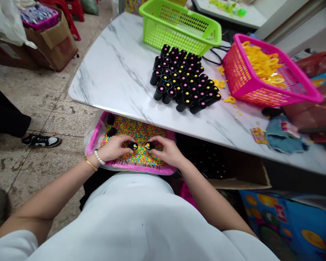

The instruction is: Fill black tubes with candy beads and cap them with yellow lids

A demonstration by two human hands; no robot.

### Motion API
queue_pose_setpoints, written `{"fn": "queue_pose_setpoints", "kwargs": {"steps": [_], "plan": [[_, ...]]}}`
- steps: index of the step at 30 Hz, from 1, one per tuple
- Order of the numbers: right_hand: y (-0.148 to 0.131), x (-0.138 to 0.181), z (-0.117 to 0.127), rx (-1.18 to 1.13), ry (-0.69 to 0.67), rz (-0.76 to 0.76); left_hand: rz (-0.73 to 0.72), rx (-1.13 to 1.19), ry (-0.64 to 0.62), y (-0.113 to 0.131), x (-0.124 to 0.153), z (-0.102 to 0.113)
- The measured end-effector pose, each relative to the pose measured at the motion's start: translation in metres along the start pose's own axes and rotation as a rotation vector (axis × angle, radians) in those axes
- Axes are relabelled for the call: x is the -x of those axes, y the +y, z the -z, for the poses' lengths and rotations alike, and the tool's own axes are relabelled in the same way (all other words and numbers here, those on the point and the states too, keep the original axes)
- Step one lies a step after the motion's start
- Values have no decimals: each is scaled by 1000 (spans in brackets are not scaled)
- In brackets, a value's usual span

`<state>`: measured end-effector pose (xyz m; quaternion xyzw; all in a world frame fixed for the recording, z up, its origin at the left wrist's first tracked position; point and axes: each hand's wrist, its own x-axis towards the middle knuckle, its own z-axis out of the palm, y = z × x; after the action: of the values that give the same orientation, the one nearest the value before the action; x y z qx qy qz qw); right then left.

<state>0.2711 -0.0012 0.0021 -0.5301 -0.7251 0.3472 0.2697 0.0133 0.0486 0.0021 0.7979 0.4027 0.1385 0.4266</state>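
Note:
A pink tray [93, 139] full of small coloured beads [141, 132] rests on my lap under the table edge. My left hand [115, 148] is closed on a short black tube [133, 146] with a yellow bead at its end. My right hand [167, 150] is closed on a second black tube [149, 145], also with a yellow tip. Both tubes lie over the beads, ends facing each other. Two more black tubes [110, 125] sit at the tray's far left corner.
On the marble table [116, 69] stand several filled black tubes [183, 81], a green basket [179, 27] and a pink basket [260, 72] of yellow rings. A cardboard box [233, 170] of black tubes sits right of the tray. Another person's shoe [42, 140] is on the floor at the left.

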Motion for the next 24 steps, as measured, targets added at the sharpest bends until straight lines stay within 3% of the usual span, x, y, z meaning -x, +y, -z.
{"fn": "queue_pose_setpoints", "kwargs": {"steps": [4, 7, 17, 24], "plan": [[-2, 8, 1, -241, -23, -40, 36, 427, -126, 2, 0, -2], [-6, 11, 1, -354, -20, -15, 34, 565, -151, 12, 2, -2], [-12, 16, 4, -366, 56, 20, -82, 286, -9, 26, 12, -11], [-25, 26, 4, -500, 63, -78, -173, 179, 141, 43, 19, -7]]}}
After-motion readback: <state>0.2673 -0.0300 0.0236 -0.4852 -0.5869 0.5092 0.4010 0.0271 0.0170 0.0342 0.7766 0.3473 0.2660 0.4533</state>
